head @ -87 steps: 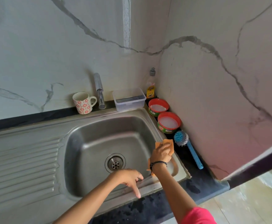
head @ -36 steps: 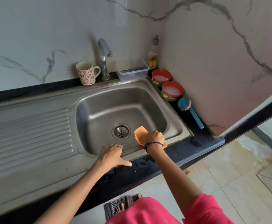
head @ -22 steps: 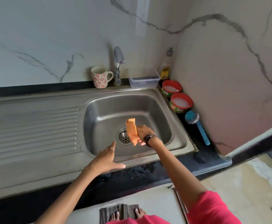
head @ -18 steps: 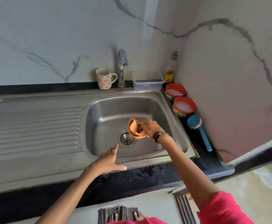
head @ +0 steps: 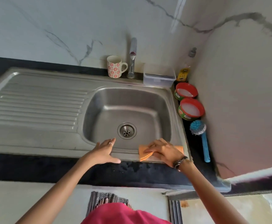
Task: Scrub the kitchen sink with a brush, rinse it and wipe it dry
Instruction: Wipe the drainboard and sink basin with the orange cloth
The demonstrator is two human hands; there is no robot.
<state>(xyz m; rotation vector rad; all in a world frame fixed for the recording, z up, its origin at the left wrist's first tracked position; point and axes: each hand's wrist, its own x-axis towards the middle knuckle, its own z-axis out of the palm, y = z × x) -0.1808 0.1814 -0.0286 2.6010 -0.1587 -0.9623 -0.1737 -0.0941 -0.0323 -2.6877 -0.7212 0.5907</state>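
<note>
I'm wiping the front rim of the steel sink (head: 179, 117) dry right now, right hand (head: 163, 151) pressing the folded orange cloth (head: 143, 153) flat near the front right corner, fingers fairly straight over it. Left hand (head: 103, 152) is spread wide and holding nothing, resting on the front edge. Best bet, I think: keep the cloth flat and drag along the rim in one direction, since brushed steel streaks easily. The blue brush (head: 199, 135) is lying on the dark counter along the sink's right edge, bristly round head, smooth plastic handle.
</note>
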